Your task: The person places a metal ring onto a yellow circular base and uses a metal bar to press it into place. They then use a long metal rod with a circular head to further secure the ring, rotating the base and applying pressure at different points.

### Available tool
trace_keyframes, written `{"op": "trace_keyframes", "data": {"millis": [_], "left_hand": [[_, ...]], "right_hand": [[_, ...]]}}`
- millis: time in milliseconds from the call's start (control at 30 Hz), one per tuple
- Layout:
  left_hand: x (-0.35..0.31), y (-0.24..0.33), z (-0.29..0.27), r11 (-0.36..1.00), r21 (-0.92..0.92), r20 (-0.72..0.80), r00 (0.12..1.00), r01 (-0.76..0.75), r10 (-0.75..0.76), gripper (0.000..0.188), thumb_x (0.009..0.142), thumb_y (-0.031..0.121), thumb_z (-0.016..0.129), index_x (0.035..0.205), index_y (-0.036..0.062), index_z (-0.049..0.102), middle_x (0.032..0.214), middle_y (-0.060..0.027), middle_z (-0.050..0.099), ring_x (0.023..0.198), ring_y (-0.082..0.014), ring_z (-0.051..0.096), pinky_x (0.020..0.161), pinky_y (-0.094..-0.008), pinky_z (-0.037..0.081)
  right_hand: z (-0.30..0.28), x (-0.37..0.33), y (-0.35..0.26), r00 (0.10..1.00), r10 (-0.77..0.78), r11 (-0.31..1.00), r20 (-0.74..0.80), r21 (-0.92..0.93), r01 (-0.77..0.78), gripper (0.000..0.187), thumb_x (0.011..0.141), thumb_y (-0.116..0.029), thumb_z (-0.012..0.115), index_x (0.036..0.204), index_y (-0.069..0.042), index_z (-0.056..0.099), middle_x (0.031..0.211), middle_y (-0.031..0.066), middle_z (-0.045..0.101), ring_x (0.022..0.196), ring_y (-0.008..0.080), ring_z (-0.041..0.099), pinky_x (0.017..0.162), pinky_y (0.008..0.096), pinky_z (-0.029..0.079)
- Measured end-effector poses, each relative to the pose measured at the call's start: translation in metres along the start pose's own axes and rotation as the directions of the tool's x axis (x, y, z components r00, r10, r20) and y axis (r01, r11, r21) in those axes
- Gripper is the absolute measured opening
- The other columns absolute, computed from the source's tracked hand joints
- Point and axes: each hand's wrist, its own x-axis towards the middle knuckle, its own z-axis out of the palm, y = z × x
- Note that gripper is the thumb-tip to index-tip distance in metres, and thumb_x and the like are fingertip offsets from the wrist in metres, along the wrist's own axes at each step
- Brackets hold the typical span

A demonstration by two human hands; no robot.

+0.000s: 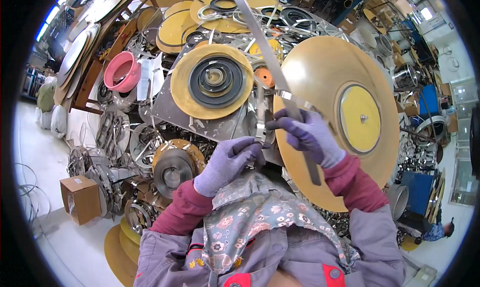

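Note:
My left hand [234,161], in a pale purple glove with dark fingertips, is closed on the lower end of a narrow shiny metal strip [260,112] that stands up from it. To the right is my right hand [311,136], gloved alike, with its fingers partly bent, apart and pointing left toward the strip. A long flat grey metal bar [270,52] slants down behind this hand and shows again below it. Around the bar, just above the fingers, runs a bright metal band [291,98]. Whether my right hand touches the bar or band cannot be made out.
A large tan disc [315,62] with a yellow centre stands close on my right. Ahead, a smaller tan disc [180,89] carries stacked black rings. Loose metal strips and rings crowd the table beyond. A pink bowl [123,73] sits left, and a cardboard box [82,198] lower left.

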Motion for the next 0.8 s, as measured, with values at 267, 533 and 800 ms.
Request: {"op": "trace_keyframes", "data": {"millis": [267,533,800], "left_hand": [[-0.016,-0.013,-0.006,0.983,0.183,-0.188,0.982,0.035,0.0,0.027,0.094,0.011,0.055,0.116,-0.0041,0.062,0.101,-0.0081,0.069,0.088,-0.0093,0.06,0.079,-0.0251,0.049],[-0.032,-0.04,-0.048,0.99,0.135,-0.414,0.91,0.046,0.014,0.029,0.095,0.013,0.055,0.12,-0.0018,0.058,0.107,-0.006,0.065,0.098,-0.011,0.059,0.088,-0.024,0.045],[0.037,0.002,0.013,0.974,0.168,0.184,0.965,0.154,-0.185,0.034,0.087,0.014,0.064,0.115,-0.0046,0.061,0.106,-0.013,0.068,0.1,-0.0189,0.062,0.09,-0.0294,0.046]], "right_hand": [[0.017,0.015,0.011,1.0,0.016,0.997,-0.025,0.072,-0.014,0.022,0.081,-0.017,0.075,0.094,-0.005,0.062,0.065,-0.0051,0.054,0.049,0.0032,0.044,0.044,0.0188,0.035],[0.009,0.007,-0.003,0.992,0.01,1.0,-0.127,0.018,-0.007,0.014,0.085,-0.013,0.067,0.091,-0.005,0.057,0.063,-0.0058,0.045,0.045,0.0019,0.038,0.041,0.0187,0.025],[-0.019,-0.024,-0.004,0.985,-0.061,0.998,-0.16,-0.01,0.06,0.013,0.084,-0.012,0.068,0.09,-0.004,0.061,0.066,-0.0018,0.054,0.049,0.0051,0.05,0.043,0.0197,0.037]]}}
